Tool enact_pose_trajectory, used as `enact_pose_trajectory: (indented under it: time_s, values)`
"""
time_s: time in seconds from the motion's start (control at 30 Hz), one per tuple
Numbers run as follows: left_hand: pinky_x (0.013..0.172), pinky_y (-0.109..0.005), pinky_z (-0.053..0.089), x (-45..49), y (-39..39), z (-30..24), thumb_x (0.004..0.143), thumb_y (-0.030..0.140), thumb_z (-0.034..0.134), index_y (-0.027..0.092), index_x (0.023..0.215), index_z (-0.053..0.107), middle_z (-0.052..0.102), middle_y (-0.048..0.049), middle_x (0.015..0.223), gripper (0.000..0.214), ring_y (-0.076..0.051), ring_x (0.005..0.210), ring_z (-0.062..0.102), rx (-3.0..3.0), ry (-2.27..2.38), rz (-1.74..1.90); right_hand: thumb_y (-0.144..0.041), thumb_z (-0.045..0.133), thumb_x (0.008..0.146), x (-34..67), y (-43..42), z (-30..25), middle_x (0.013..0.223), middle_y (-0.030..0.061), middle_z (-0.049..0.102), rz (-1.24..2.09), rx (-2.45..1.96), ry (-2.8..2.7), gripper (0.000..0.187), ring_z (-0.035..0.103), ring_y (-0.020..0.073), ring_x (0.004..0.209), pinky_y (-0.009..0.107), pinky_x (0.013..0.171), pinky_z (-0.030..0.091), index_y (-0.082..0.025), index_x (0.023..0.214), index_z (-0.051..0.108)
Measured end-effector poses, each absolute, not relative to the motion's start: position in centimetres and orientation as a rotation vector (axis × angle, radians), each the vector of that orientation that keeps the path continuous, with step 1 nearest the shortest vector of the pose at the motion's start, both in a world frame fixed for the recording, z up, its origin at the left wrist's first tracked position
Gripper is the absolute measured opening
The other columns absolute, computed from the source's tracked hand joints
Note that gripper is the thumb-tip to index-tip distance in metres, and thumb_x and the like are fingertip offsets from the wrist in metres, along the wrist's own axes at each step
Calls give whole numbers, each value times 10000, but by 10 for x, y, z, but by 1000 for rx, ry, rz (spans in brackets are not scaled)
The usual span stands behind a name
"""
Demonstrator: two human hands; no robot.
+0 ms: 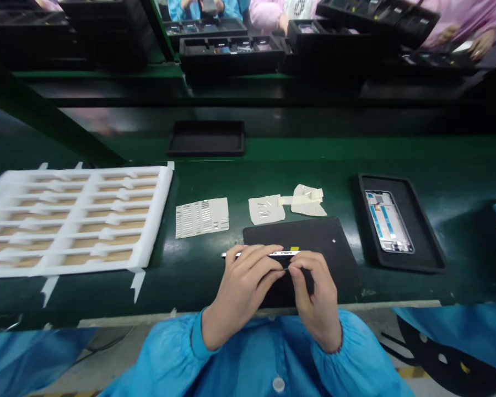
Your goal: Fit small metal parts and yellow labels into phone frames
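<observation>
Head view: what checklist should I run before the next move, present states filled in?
1. Thin, white-edged flat object held: ok, left hand grips it.
2. Right hand pinching a small part: cannot tell, too small.
3. Black rectangular mat beneath the hands: ok.
4. Pale sheet with rows of small strips flat on the green table: ok.
5. Silver phone frame inside black rectangular tray: ok.

PLACE: factory, likely an electronics assembly line | long green counter | white slotted tray, black compartmented bins | phone-like frame in shallow black tray | people opposite in blue smock and pink smocks
</observation>
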State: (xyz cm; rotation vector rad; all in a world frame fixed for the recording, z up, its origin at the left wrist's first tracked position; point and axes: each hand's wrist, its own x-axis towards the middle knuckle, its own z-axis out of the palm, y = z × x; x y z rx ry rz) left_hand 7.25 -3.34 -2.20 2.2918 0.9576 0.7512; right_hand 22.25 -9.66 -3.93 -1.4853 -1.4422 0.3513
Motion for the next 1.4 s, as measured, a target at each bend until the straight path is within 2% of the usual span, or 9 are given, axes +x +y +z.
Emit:
enact_pose_trajectory:
  time_s: [0.17, 0.23, 0.37, 0.5, 0.6, 0.73, 0.93, 1.1, 1.4]
  values:
    - [944, -358, 349, 72, -32, -22, 977, 181, 549, 215, 938, 649, 733, 3, 1126, 113, -162, 1003, 671, 2341, 930, 860, -91, 627, 882, 241, -100, -40, 1049, 68, 645, 104, -1489, -1468, 311, 628, 192, 973, 340, 829, 552, -238, 1155, 605]
    - [941, -359, 372, 73, -31, -22, 985, 178, 531, 199, 938, 628, 736, -5, 1104, 110, -162, 984, 675, 2383, 899, 842, -99, 661, 866, 248, -100, -44, 1074, 77, 666, 122, -1494, -1520, 374, 640, 206, 984, 354, 822, 562, -238, 1208, 605]
    - [905, -367, 445, 72, -26, -14, 1009, 175, 462, 180, 951, 575, 733, -31, 1038, 127, -181, 936, 681, 2460, 836, 702, -62, 682, 844, 255, -97, -54, 894, 26, 714, 342, -1369, -1433, 272, 688, 172, 827, 308, 718, 583, -233, 1052, 642]
    - [740, -343, 512, 70, -16, 5, 989, 123, 443, 166, 989, 540, 701, -58, 986, 106, -221, 876, 681, 2620, 774, 331, -29, 724, 793, 254, -94, -59, 869, 20, 729, 434, -1257, -1322, 296, 713, 186, 822, 322, 709, 605, -227, 992, 631]
    - [582, -308, 479, 73, -8, 20, 914, 19, 467, 184, 975, 513, 659, -18, 900, 182, -216, 730, 664, 2703, 765, -2, -11, 725, 781, 254, -93, -60, 860, 22, 729, 453, -1217, -1301, 298, 718, 190, 820, 329, 706, 612, -219, 971, 627]
    - [462, -277, 379, 83, -3, 33, 824, -52, 481, 197, 928, 486, 612, 12, 866, 270, -191, 612, 625, 2756, 708, -193, 1, 721, 777, 253, -93, -62, 834, 27, 725, 417, -1171, -1305, 299, 710, 186, 800, 326, 678, 612, -213, 956, 615]
    - [464, -272, 390, 95, -4, 41, 824, -76, 412, 194, 937, 485, 600, 3, 916, 302, -192, 638, 645, 2778, 678, -338, 7, 692, 793, 256, -90, -58, 834, 48, 737, 342, -1133, -1415, 259, 694, 181, 771, 323, 652, 588, -206, 930, 635]
    - [495, -275, 455, 96, -5, 44, 850, -64, 403, 183, 982, 500, 607, -17, 963, 296, -191, 653, 650, 2747, 700, -420, 7, 648, 828, 261, -91, -59, 910, 87, 745, 282, -1127, -1561, 282, 687, 197, 798, 352, 651, 570, -198, 1019, 678]
    - [605, -339, 568, 109, -4, 61, 917, 4, 426, 162, 1085, 536, 626, -71, 1052, 256, -230, 759, 689, 2662, 713, -649, 3, 657, 827, 261, -93, -64, 924, 73, 739, 267, -1126, -1551, 332, 680, 198, 806, 351, 650, 561, -218, 1073, 689]
